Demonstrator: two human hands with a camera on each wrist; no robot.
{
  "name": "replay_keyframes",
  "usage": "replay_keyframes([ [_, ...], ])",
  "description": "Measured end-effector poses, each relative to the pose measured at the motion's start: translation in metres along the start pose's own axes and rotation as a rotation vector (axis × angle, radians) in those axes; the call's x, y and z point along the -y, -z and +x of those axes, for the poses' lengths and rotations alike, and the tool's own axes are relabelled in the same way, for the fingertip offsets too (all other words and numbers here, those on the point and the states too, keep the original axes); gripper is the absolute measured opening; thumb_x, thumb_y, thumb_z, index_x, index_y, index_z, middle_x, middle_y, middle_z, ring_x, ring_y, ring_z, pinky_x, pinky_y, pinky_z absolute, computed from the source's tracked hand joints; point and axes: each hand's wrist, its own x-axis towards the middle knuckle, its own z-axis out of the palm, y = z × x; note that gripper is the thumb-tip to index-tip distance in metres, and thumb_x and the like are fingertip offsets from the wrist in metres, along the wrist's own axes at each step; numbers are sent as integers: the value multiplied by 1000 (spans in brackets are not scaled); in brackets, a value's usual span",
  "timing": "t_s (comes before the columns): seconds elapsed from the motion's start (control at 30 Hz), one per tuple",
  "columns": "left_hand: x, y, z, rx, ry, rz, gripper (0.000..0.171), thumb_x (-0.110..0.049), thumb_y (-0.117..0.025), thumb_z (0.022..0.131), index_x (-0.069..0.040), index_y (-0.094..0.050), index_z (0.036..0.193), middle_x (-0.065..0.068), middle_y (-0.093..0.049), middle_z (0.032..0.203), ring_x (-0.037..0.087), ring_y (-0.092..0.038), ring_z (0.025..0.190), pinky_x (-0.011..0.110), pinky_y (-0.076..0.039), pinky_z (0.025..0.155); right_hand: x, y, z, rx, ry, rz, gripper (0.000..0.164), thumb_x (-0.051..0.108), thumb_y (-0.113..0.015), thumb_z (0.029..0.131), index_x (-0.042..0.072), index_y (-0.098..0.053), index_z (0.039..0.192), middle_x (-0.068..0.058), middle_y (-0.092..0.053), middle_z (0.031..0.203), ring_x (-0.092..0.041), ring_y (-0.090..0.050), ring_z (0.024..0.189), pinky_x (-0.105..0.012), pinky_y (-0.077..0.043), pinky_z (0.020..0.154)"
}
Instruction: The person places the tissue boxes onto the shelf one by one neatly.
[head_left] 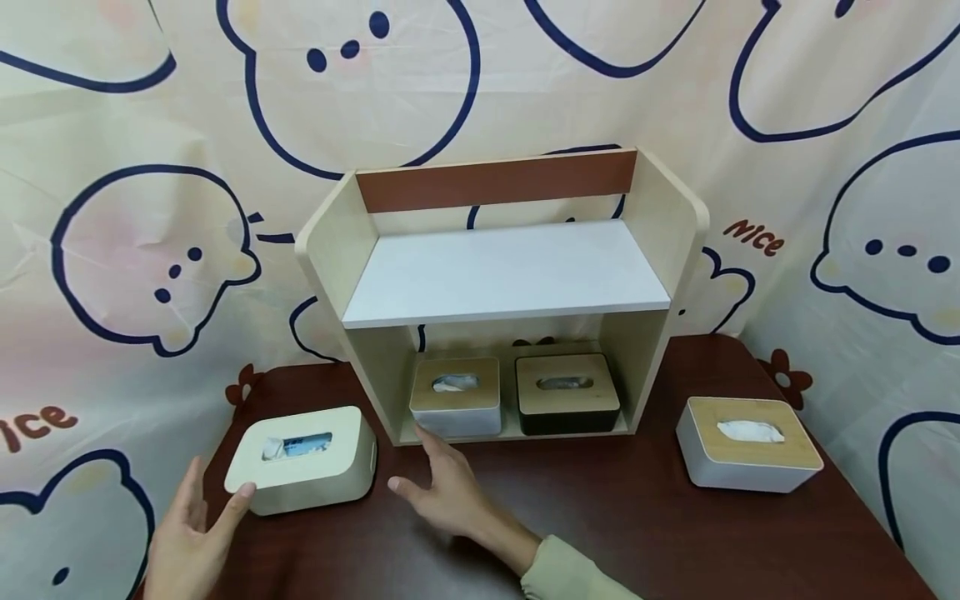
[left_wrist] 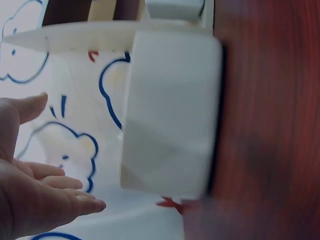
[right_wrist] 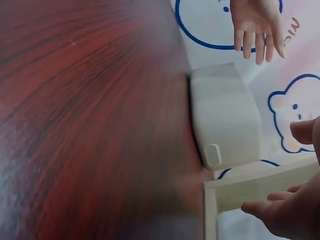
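from where i stand, the person's left hand [head_left: 187, 537] is closest, just off the left end of a cream, round-cornered tissue box [head_left: 307, 483], a narrow gap between; its grip is spread, thumb away from the uncurled fingers, and empty. the right hand [head_left: 453, 492] is beside the box's other end, looking a little less near; its grip too is spread and holds nothing, though i can't tell whether its fingertips touch the shelf edge. so the box lies between the two, on the dark red-brown table [head_left: 360, 554], long axis left to right, right end slanting away. beyond stands a cream wooden shelf unit with a white board [head_left: 510, 271], its lower bay holding two wood-lidded tissue boxes, one white [head_left: 457, 419], one black [head_left: 570, 423].
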Motion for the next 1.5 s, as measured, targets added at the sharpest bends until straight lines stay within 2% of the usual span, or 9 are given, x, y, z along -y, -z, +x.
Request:
replay_keyframes([
  [0.13,10,2,13,48,21,8,107,-51,-59,108,-10,19,169,17,21,177,52,7,163,68,-15,130,-3,-10,8,25,-34,0,86,43,-73,102,9,-31,169,-13,-38,174,-33,-37,160,-56,-37,129],
  [0.33,22,0,29,111,23,-39,114,-46,-61,109,-8,32,163,13,36,171,47,22,161,69,-9,132,-3,-22,16,51,-71,5,89,47,-74,100,10,-31,170,-10,-37,174,-31,-38,160,-53,-38,129],
  [0.47,27,-2,35,162,28,-52,119,-46,-61,109,-8,40,157,11,44,166,42,31,159,70,-5,131,1,-32,21,87,-88,-2,93,51,-75,98,12,-30,171,-8,-37,174,-28,-39,160,-48,-39,129],
  [0.6,31,-4,39,215,55,-42,123,-52,-59,108,-7,47,152,13,49,161,44,35,156,70,-3,131,5,-43,25,144,-101,-11,97,54,-74,98,13,-27,172,-7,-31,177,-25,-34,162,-43,-37,130],
  [0.9,41,-7,44,295,122,38,129,-67,-51,105,0,51,147,27,44,158,57,23,155,72,-6,129,6,-60,31,231,-133,-13,97,56,-73,98,13,-27,172,-4,-28,178,-18,-32,162,-37,-37,130],
  [1.07,44,-6,45,302,132,53,128,-68,-50,105,2,49,147,34,36,160,63,13,155,74,-13,127,5,-62,32,234,-120,-9,95,56,-72,99,12,-28,171,-6,-28,178,-17,-33,162,-36,-37,130],
  [1.27,42,-9,45,293,122,12,126,-65,-53,106,-1,47,149,32,29,165,61,9,157,73,-15,128,4,-64,34,228,-88,-10,91,52,-71,101,10,-31,170,-11,-29,177,-16,-33,161,-34,-37,129],
  [1.37,41,-13,44,264,98,-7,125,-63,-57,105,-2,40,156,30,25,170,58,5,159,72,-18,129,4,-63,34,227,-83,-5,89,50,-71,102,10,-30,170,-10,-28,178,-17,-32,161,-34,-36,130],
  [1.5,38,-18,41,229,53,-14,120,-60,-64,103,-3,20,168,29,10,177,55,-6,163,71,-23,128,3,-63,33,214,-75,-8,87,48,-71,103,9,-30,170,-10,-28,177,-19,-33,162,-35,-36,130],
])
